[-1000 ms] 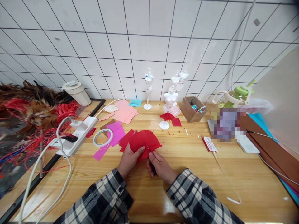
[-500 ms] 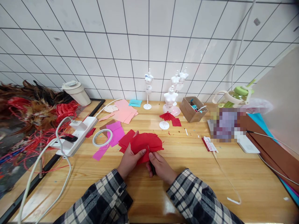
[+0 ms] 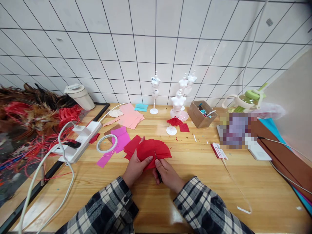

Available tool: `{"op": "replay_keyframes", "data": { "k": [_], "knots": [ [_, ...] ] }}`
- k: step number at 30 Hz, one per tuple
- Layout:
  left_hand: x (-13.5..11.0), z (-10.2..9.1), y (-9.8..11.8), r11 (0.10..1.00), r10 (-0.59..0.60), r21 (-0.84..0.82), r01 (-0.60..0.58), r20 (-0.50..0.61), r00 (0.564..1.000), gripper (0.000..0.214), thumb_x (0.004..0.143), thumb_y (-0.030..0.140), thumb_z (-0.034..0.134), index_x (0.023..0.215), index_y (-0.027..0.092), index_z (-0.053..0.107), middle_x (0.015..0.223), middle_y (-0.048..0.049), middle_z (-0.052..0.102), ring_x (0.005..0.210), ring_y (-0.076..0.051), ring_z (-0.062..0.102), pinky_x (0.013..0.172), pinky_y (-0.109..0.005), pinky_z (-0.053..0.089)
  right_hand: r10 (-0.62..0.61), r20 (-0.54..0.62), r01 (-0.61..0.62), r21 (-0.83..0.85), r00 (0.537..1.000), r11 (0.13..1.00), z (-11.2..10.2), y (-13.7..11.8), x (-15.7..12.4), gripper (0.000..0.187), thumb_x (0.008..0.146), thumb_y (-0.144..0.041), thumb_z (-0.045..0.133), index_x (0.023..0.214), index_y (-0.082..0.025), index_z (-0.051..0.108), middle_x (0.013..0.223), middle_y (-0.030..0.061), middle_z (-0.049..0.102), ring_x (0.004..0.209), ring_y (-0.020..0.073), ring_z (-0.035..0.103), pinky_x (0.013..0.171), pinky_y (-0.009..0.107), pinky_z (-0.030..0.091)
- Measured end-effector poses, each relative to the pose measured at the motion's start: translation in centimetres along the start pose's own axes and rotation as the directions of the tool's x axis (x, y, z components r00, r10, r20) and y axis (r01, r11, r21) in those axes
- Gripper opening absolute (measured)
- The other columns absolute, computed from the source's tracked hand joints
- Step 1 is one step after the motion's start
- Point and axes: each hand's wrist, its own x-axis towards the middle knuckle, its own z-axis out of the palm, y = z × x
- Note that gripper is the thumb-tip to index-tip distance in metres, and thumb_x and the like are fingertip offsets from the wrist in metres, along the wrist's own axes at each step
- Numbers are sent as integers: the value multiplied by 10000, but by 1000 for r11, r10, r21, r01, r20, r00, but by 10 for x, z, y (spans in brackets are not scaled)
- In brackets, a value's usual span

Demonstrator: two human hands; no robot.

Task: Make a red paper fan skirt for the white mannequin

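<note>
Left hand point(image 3: 133, 166) clamps layered, round-edged thin red sheets point(image 3: 151, 148), thumb on top, just over middle of wooden table point(image 3: 200, 175). Right hand point(image 3: 168, 170) grips dark-handled, thin-bladed metal tool point(image 3: 160, 176), tip over red. White ring-shaped tape roll point(image 3: 104, 151) overlaps magenta sheet point(image 3: 122, 138).

Red sheets point(image 3: 151, 148) look matt, the wooden tabletop point(image 3: 197, 165) glossy.

Red paper point(image 3: 151, 148) farther right (slightly)
</note>
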Motion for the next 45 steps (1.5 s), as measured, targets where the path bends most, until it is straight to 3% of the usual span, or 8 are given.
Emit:
{"op": "replay_keyframes", "data": {
  "k": [12, 17, 23, 30, 35, 45],
  "knots": [
    [-1, 1, -1, 995, -40, -92, 42, 31, 999, 1030, 718, 391, 746, 1512, 304, 95, 1182, -80, 665, 830, -247, 696, 780, -440, 581, -30, 44, 28, 51, 999, 998, -3, -1, -2, 533, 822, -732, 379, 877, -204, 423, 580, -70, 497, 426, 81, 477, 442, 223, 394],
    [-6, 1, 2, 986, -114, -101, 133, 170, 979, 992, 768, 410, 691, 1512, 324, 40, 1160, -100, 669, 608, -206, 679, 600, -420, 593, -55, 34, 54, 36, 998, 998, -3, -2, -3, 523, 840, -718, 365, 895, -202, 430, 573, -70, 493, 428, 84, 477, 441, 224, 398],
    [-5, 1, 4, 997, -32, -62, 37, 78, 996, 1009, 729, 392, 738, 1513, 288, 112, 1202, -95, 655, 956, -283, 674, 817, -447, 569, -34, 27, 33, 39, 999, 999, -2, 0, -1, 547, 817, -739, 376, 910, -203, 428, 567, -76, 479, 427, 91, 470, 440, 239, 415],
    [-5, 0, 1, 986, -88, -127, 104, 123, 989, 946, 736, 433, 716, 1503, 309, 176, 1199, -94, 656, 888, -297, 690, 758, -481, 583, -52, 36, 51, 33, 998, 998, -2, 2, 1, 543, 816, -740, 377, 917, -209, 416, 556, -93, 439, 414, 86, 441, 446, 251, 440],
    [-1, -2, -1, 986, -25, -162, 25, 3, 1000, 826, 766, 534, 646, 1468, 251, 317, 1214, -115, 650, 1036, -308, 644, 867, -462, 543, -49, 32, 49, 2, 998, 999, -1, 0, 0, 537, 809, -749, 372, 853, -214, 399, 565, -89, 438, 404, 79, 438, 433, 238, 428],
    [3, 0, 4, 1000, 10, 5, -10, -122, 993, 781, 688, 358, 758, 1386, 207, 441, 1297, -116, 593, 1144, -300, 586, 941, -422, 504, -65, 34, 67, -39, 997, 997, -1, 6, 1, 519, 832, -735, 345, 809, -218, 381, 563, -82, 442, 386, 73, 425, 401, 226, 382]
  ]
}}
